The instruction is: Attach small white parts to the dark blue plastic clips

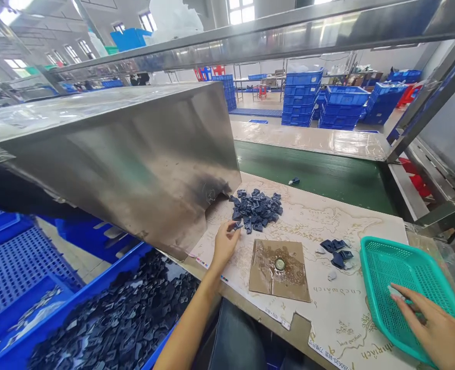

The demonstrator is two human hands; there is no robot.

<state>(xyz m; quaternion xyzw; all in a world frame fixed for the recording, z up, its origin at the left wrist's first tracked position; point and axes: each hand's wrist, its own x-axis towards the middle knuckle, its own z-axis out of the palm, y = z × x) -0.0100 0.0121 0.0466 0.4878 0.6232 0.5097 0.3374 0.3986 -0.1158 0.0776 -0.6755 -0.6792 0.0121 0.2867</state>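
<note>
beside navy plastic parts [256, 210], left hand [225, 242] pinches a piece [237, 225] pointing right.

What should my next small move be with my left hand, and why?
Probably lift the dark blue piece by your left hand clear of the loose pile and over to the cardboard pad with the round disc. The piece sits at the pile's edge, right at your fingers, and the pad lies just beside that hand.
</note>
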